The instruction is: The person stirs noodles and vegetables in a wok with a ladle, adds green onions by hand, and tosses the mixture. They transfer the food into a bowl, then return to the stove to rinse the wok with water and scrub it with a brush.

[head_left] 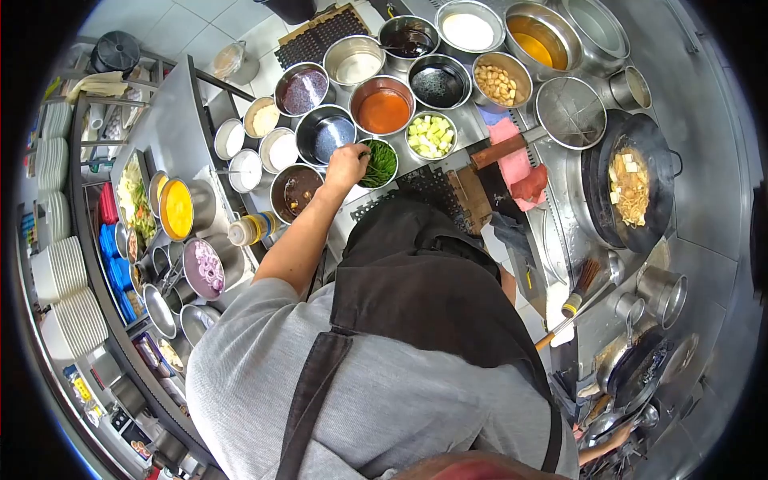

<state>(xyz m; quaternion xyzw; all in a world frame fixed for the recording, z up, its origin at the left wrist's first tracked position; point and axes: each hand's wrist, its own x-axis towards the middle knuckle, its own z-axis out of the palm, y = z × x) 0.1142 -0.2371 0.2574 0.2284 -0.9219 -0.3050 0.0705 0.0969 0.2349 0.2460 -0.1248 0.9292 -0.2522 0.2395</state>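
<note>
My left hand [349, 166] reaches over the rim of a steel bowl of cut chives [379, 162], its fingers pinched together at the greens. Beside it are a dark steel bowl of clear liquid [326, 134], a bowl of brown sauce [297, 194] and a bowl of orange-red sauce [382, 110]. A bowl of pale green chopped vegetable [431, 134] sits just right of the chives. At the lower right, beyond my sleeve, a forearm that looks like my right arm ends in my right hand [619, 436] among ladles and pans. Its fingers are too small to make out.
A dark wok [632, 188] of noodles with pale cubes stands at the right, near a wire strainer [571, 113]. A squeeze bottle [250, 230] lies near my left forearm. On the left are a pot of yellow liquid [178, 210], sliced onions [208, 268] and stacked plates [64, 333].
</note>
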